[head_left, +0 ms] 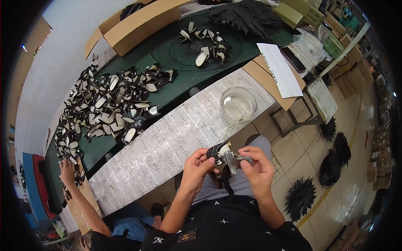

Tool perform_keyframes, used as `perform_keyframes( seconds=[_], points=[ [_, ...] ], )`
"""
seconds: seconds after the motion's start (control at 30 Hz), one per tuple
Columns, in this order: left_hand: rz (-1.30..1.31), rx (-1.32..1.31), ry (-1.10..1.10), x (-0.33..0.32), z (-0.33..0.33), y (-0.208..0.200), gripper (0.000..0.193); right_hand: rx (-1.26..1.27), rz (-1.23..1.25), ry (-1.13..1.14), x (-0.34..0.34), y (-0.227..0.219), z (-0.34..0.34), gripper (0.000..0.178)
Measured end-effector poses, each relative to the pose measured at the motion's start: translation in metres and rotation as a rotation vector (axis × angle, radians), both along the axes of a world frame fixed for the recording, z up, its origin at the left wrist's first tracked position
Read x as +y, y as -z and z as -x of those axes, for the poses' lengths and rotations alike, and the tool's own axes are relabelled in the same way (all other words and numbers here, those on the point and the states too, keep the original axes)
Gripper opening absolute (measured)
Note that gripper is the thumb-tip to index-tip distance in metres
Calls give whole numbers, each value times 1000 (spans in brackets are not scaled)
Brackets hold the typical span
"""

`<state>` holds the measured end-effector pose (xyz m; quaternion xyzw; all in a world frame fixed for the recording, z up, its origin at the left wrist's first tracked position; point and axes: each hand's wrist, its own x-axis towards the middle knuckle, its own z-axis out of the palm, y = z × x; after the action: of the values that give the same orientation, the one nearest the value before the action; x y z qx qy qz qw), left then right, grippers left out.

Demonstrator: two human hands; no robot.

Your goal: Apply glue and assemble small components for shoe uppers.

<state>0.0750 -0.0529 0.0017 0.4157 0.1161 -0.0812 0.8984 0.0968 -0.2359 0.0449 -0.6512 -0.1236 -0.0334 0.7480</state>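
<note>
Two hands work close to the body, above the lap, just off the near edge of the table. Left hand (197, 164) has fingers curled, thumb and fingertips pinching a small black-and-cream shoe-upper piece (218, 151) from the left. Right hand (256, 166) has fingers bent, thumb and forefinger pinching a grey strap with metal buckle (235, 159) that joins the piece. Both hands nearly touch, piece held between them in the air.

Just beyond, a long strip of white printed paper (167, 146) covers the table's near edge. Clear glass bowl (238, 103) sits on that paper, up and right of the hands, apart from them.

Lower left, another person's hand (67, 170) rests at the table end on a heap of pieces.

Farther, a dark green table surface (180, 90) carries a wide scatter of black-and-white shoe pieces (104, 106). Smaller cluster of the same pieces (205, 44) lies on a round dark mat (167, 52) beyond. White paper sheet (279, 69) lies on brown cardboard at right. Open cardboard box (138, 23) stands at the far edge, black fanned stack (247, 16) beside it. Black fanned bundles (301, 196) lie on the tiled floor, right.
</note>
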Motion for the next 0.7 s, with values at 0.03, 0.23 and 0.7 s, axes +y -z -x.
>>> perform_keyframes(
  seconds=[0.03, 0.23, 0.7],
  points=[
    [2, 3, 5, 0, -2, 1, 22, 92, -104, -26, -3, 1, -2, 23],
    [-15, 41, 15, 1, -12, -1, 22, 33, 24, 84, -8, 3, -13, 22],
    [-100, 56, 53, -4, -17, -4, 21, -373, 584, 77, -5, -3, -22, 25]
  ],
)
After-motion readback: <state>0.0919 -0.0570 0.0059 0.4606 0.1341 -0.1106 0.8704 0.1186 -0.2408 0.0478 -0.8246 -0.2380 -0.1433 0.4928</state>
